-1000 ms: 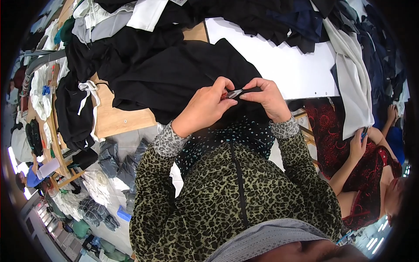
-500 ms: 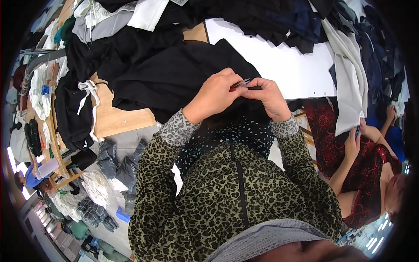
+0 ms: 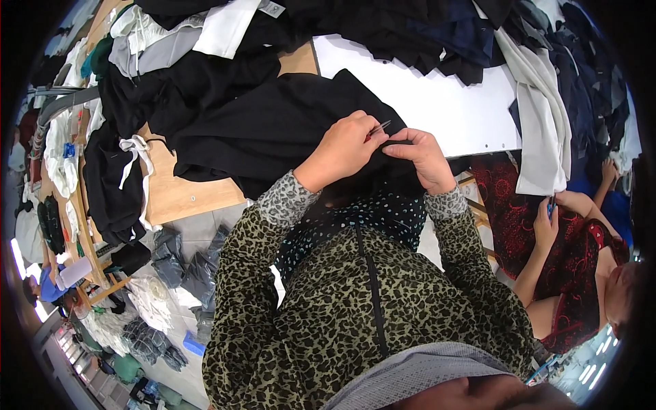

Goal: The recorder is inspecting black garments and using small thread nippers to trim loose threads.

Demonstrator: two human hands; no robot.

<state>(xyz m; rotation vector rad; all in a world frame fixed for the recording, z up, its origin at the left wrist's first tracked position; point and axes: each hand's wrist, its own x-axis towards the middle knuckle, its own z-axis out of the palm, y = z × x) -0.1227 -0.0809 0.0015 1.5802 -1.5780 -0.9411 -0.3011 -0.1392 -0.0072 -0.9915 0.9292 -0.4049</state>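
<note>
A pair of small metal thread snips point(image 3: 380, 128) is gripped in my closed left hand point(image 3: 344, 149), its blades pointing to the upper right. Just to the right, my right hand point(image 3: 427, 158) pinches an edge of black cloth between thumb and forefinger. That cloth belongs to a black garment point(image 3: 253, 130) spread over the table and hanging down over its front edge toward my lap. The blades sit just above my right fingertips, apart from them. Most of the snips' handle is hidden inside my left fist.
Dark garments point(image 3: 403, 31) are heaped along the far side of the table. A white board point(image 3: 471, 116) lies at right, bare wood point(image 3: 184, 191) at left. To my right, a co-worker's hand point(image 3: 544, 225) is near a pale grey garment point(image 3: 543, 137). Dark plastic-wrapped bundles point(image 3: 198, 266) lie on the floor.
My left hand has turned a little and the snips' blades have lifted away from my right fingers. More of the pinched black edge shows. The co-worker's grey garment has been raised slightly.
</note>
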